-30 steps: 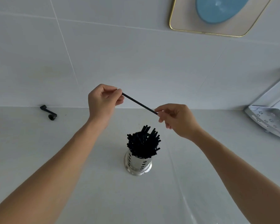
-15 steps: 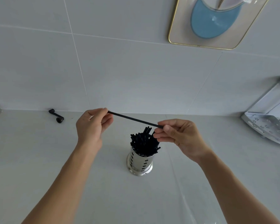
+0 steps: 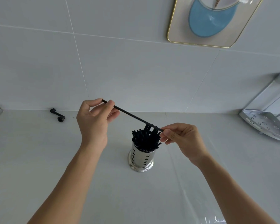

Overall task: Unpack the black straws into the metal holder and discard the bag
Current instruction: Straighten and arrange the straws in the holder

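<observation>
With the left hand (image 3: 94, 122) and right hand (image 3: 183, 138) each pinching one end of a black straw (image 3: 132, 116) above the full metal holder (image 3: 141, 157) at frame centre, the person should probably tilt it upright and guide it into a gap.

The pale bench (image 3: 39, 167) carries the holder (image 3: 141, 157) of straws (image 3: 145, 139), a black fitting (image 3: 57, 114) near the wall, and clear plastic (image 3: 192, 199).
</observation>
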